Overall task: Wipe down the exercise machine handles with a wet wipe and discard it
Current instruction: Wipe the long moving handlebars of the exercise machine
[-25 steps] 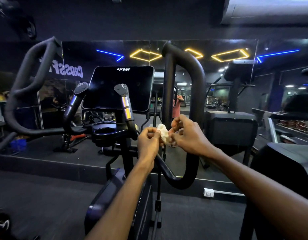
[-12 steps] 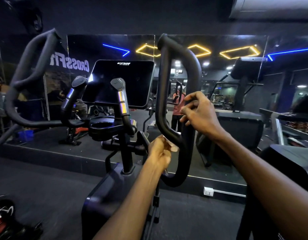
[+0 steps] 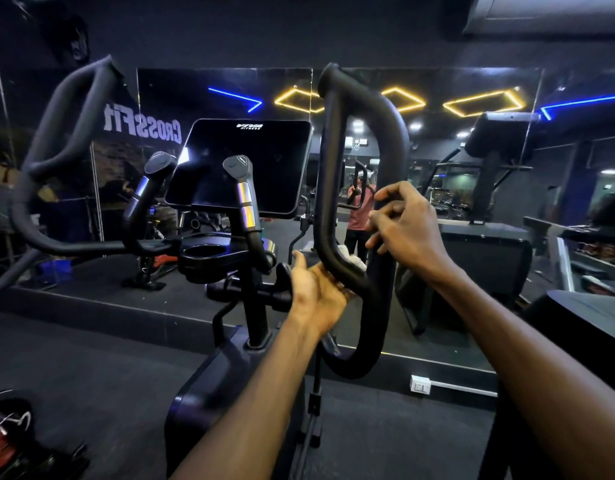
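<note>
— Where is your left hand sitting right now?

— I'm holding my left hand (image 3: 316,292) under the lower bend of the right loop handle (image 3: 337,188), where the inner bar is curving across toward the outer bar. My palm is facing up and to the right, the thumb is sticking up on the near left side of the bar, and the fingers are curling around behind it. The forearm is running up from the bottom edge of the view, almost straight.

— And the wet wipe?

— The wet wipe (image 3: 351,256) is showing as a small white crumple on the far side of that same bend, just above my left fingers, pressed against the bar. I'm pinning it there with that hand; most of it is hiding behind the handle.

— What is the right hand doing?

— My right hand (image 3: 406,226) is wrapping the outer bar of the loop, higher than the left. The fingers (image 3: 385,216) are hooking round the bar from the right, knuckles toward me, wrist bending down into a forearm that is crossing in from the lower right corner.

— Anything else around the machine?

— The dark console screen (image 3: 243,168) is standing left of the loop, with two short upright grips (image 3: 245,199) in front of it and a round cup holder (image 3: 203,252) below. The left loop handle (image 3: 56,157) is sweeping up near the left edge. The mirror (image 3: 472,168) behind is carrying yellow and blue light strips.
</note>
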The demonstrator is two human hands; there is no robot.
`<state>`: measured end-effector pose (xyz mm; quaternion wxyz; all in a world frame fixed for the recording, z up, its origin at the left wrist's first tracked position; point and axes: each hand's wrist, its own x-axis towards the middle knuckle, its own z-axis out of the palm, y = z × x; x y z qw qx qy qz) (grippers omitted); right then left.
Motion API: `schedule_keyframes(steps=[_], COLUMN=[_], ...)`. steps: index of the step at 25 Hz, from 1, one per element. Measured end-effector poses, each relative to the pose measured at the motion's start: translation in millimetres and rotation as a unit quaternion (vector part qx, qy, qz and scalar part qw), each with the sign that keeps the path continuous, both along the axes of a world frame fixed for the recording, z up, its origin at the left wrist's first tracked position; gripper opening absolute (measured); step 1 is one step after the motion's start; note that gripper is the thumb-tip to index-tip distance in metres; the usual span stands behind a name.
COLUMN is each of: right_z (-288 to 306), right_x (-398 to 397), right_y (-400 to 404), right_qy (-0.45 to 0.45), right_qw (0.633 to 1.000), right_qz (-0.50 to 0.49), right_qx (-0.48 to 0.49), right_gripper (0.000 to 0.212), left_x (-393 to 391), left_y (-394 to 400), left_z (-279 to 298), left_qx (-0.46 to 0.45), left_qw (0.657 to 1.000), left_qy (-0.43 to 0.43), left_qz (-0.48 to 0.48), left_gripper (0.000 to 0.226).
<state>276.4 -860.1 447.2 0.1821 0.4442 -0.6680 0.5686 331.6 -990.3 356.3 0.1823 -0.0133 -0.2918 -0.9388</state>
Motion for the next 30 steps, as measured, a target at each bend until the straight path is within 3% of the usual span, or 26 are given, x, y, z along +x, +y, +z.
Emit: schedule_keyframes(steps=[2, 4, 6, 8, 11, 13, 16, 18, 22, 25, 28, 30], right_z=[1.2, 2.2, 3.1, 5.1, 9.3, 11.9, 12.8, 14.0, 28.0, 40.7, 40.8, 35.8], right_x=[1.8, 3.0, 4.9, 7.0, 7.1, 6.5, 8.6, 10.1, 1.4, -6.3, -10.8, -13.9], right_y=[-2.1, -3.5, -5.6, -9.5, -14.7, -19.2, -29.4, -37.1, -47.4, -55.3, -63.6, -67.1], right_qy=[-0.009, -0.011, -0.009, 0.006, 0.039, 0.08, 0.182, 0.246, 0.294, 0.245, 0.236, 0.241], right_qw=[1.0, 1.0, 0.999, 0.998, 0.993, 0.985, 0.954, 0.926, 0.868, 0.862, 0.858, 0.851], right_qz=[-0.009, -0.021, -0.037, -0.064, -0.107, -0.151, -0.239, -0.285, -0.398, -0.443, -0.456, -0.467], right_qx=[-0.002, -0.006, -0.008, 0.005, 0.014, -0.001, 0.016, 0.005, -0.039, 0.0, -0.001, 0.0], right_gripper=[0.02, 0.019, 0.019, 0.02, 0.02, 0.013, 0.005, 0.004, 0.033, 0.052, 0.057, 0.062], left_x=[-1.4, -1.5, 0.4, 2.4, 3.1, 2.3, 1.2, 1.8, -2.7, -3.3, -7.5, -10.4], left_y=[-11.5, -13.6, -17.6, -29.7, -40.2, -43.3, -51.5, -51.0, -53.9, -48.1, -50.7, -51.7], left_z=[9.6, 16.6, 23.3, 35.7, 49.5, 50.9, 54.1, 59.6, 64.1, 59.0, 70.7, 79.3], left_qx=[0.053, 0.037, -0.007, -0.061, -0.216, -0.272, -0.285, -0.307, -0.319, -0.38, -0.382, -0.409], left_qw=[0.998, 0.998, 0.999, 0.998, 0.972, 0.955, 0.951, 0.942, 0.927, 0.89, 0.873, 0.843], left_qy=[0.025, 0.041, 0.032, 0.015, -0.023, -0.04, 0.004, 0.001, 0.049, 0.018, 0.017, 0.011], left_qz=[0.021, -0.003, -0.016, 0.032, 0.095, 0.111, 0.124, 0.136, 0.192, 0.25, 0.303, 0.35], left_gripper=[0.08, 0.085, 0.091, 0.089, 0.08, 0.08, 0.083, 0.072, 0.055, 0.034, 0.035, 0.037])
